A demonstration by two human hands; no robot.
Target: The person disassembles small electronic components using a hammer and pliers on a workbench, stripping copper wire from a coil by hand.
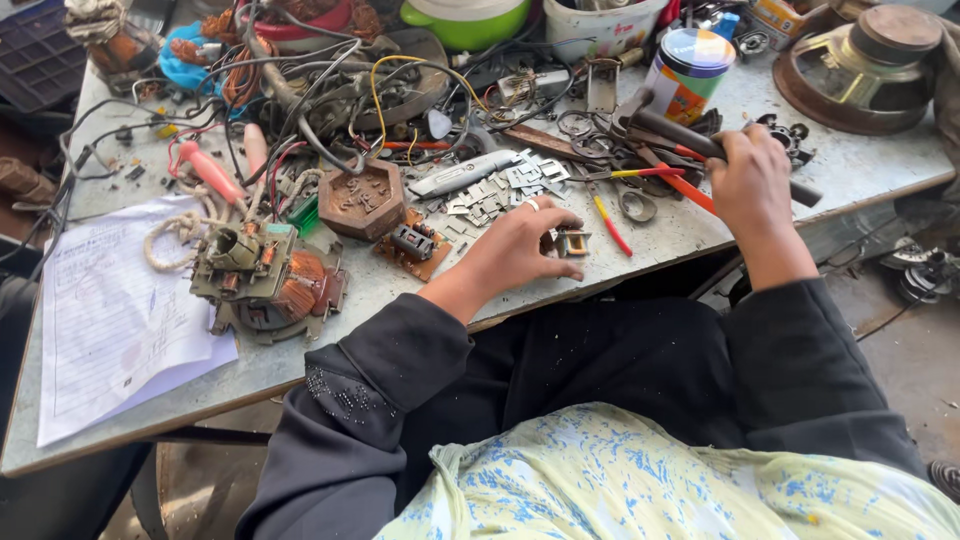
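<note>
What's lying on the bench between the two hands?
In the head view, a red-and-yellow handled tool lies on the bench between the left hand and the right hand.

A worn, pale grey worktable [300, 350] fills most of the view, its top scratched and stained, its front edge chipped and running at a slant from lower left to upper right. Even daylight falls over it, with soft shadows. Below the edge, at the lower left, lies dusty brown ground [200, 490]. At the far right, past the table's corner, a grey concrete floor [915, 370] shows, cracked and dirty.
</note>
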